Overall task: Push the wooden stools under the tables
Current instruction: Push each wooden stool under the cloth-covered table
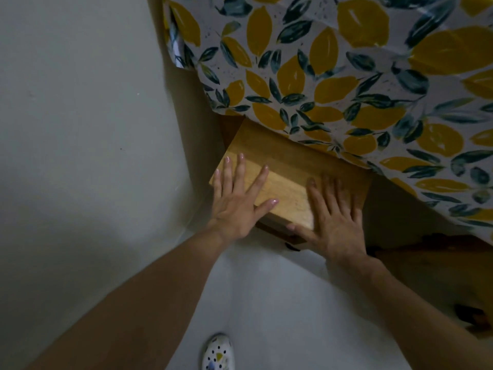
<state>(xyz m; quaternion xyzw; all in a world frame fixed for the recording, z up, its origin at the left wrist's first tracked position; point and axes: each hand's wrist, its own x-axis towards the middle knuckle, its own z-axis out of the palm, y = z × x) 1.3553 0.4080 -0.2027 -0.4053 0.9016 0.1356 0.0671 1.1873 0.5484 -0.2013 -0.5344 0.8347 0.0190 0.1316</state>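
A wooden stool (286, 169) with a light rectangular seat stands partly under a table, its far part hidden beneath the lemon-print tablecloth (346, 76). My left hand (237, 201) lies flat on the seat's near left corner, fingers spread. My right hand (333, 217) lies flat on the near right corner, thumb over the front edge. Neither hand grips anything. A black foot of the stool (292, 247) shows below the front edge.
A pale wall (80, 116) runs close along the left of the stool and table. The floor (266, 303) is white. Another wooden piece (440, 276) sits in shadow at the right under the cloth. My patterned shoe (217, 352) is at the bottom.
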